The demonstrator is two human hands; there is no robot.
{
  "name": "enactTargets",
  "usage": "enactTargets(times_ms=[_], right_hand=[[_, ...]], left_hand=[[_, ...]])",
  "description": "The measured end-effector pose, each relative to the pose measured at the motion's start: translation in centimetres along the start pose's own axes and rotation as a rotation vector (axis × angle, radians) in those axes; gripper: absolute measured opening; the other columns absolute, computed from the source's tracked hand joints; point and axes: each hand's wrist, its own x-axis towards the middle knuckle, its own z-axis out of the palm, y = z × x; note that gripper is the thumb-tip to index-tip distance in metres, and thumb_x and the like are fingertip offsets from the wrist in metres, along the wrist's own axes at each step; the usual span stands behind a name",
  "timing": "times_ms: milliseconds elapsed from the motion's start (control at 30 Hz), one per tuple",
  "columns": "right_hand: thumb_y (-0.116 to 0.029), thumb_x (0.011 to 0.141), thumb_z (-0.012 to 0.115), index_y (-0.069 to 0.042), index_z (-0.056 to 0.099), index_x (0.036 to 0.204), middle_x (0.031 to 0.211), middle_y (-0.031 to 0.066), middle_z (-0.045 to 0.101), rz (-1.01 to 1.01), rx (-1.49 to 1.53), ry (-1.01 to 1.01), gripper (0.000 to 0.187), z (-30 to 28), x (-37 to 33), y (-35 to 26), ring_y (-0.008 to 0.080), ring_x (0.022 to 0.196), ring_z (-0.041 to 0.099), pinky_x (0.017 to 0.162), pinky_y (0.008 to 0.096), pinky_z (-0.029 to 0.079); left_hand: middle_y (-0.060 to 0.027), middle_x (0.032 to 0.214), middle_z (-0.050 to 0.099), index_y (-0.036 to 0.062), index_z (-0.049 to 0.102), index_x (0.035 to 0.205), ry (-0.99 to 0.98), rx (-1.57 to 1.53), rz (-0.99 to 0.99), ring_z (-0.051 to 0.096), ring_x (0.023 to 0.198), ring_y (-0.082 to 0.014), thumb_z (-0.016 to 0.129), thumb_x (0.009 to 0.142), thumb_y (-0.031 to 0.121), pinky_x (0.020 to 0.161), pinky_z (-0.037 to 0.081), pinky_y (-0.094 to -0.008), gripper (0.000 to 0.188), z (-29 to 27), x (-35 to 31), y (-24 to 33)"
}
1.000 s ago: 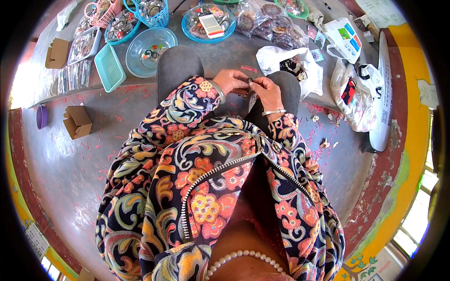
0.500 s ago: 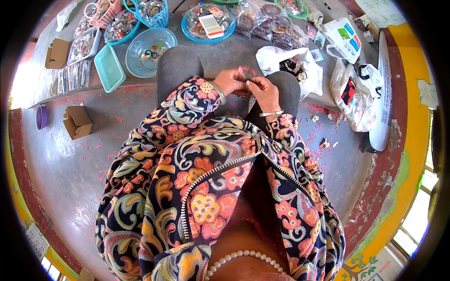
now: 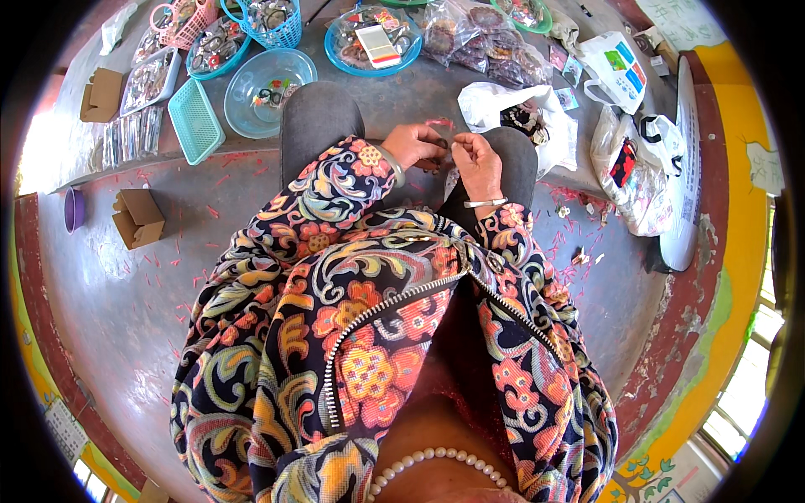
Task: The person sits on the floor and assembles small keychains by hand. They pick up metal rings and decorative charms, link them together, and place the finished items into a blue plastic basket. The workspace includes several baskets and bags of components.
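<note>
watching from afar, i see a small clear bag [image 3: 445, 132] with a red edge between the left hand [image 3: 409, 146] and right hand [image 3: 481, 170], fingers curled nearly closed; which hand grips it i cannot tell. a blue basin [image 3: 244, 94] sits far left, a white plastic bag [image 3: 484, 102] far right.

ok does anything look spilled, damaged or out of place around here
Yes. Red scraps lie strewn over the grey floor on both sides of the person, and pale bits litter it at the right, looking unswept. The dark red wall band at the right also looks damaged, its paint flaked off in patches.
</note>
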Motion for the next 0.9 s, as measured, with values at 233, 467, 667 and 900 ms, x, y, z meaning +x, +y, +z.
enactTargets(times_ms=[233,467,667,900], right_hand=[[-0.016,0.076,0.064,0.0,0.059,0.081,0.066,0.003,0.059,-0.001,-0.107,-0.064,0.018,0.0,-0.1,-1.0,0.0072,0.059,0.054,0.055,0.022,0.044],[-0.011,0.073,0.061,-0.001,0.058,0.076,0.066,0.0085,0.059,-0.162,-0.277,0.011,0.011,0.3,0.2,0.7,0.018,0.059,0.058,0.055,0.0283,0.045],[-0.011,0.077,0.057,-0.001,0.057,0.077,0.062,0.0049,0.056,-0.083,-0.095,0.025,0.01,-0.1,0.2,0.7,0.0102,0.056,0.051,0.054,0.0249,0.042],[-0.012,0.079,0.057,0.0,0.057,0.079,0.063,0.0019,0.055,0.022,0.041,0.027,0.012,-0.3,0.6,1.7,0.0057,0.057,0.047,0.053,0.0222,0.041]], left_hand=[[-0.0105,0.078,0.06,-0.0038,0.055,0.085,0.041,0.143,0.048,0.06,0.065,-0.0173,0.064,0.072,0.004,0.059,0.051,-0.0277,0.018,0.2,-0.3,0.0],[-0.0095,0.079,0.06,-0.0026,0.056,0.087,0.046,0.334,0.102,0.059,0.065,-0.0149,0.064,0.071,0.004,0.06,0.051,-0.0266,0.019,0.5,-0.4,-0.4],[-0.0076,0.086,0.06,-0.0012,0.057,0.097,-0.064,0.12,0.037,0.059,0.074,-0.015,0.061,0.078,0.012,0.066,0.051,-0.0275,0.024,0.3,-0.3,0.1],[-0.0079,0.088,0.06,0.0001,0.058,0.098,-0.088,-0.004,-0.008,0.06,0.075,-0.0163,0.059,0.081,0.015,0.066,0.052,-0.0293,0.023,0.1,-0.3,0.3]])
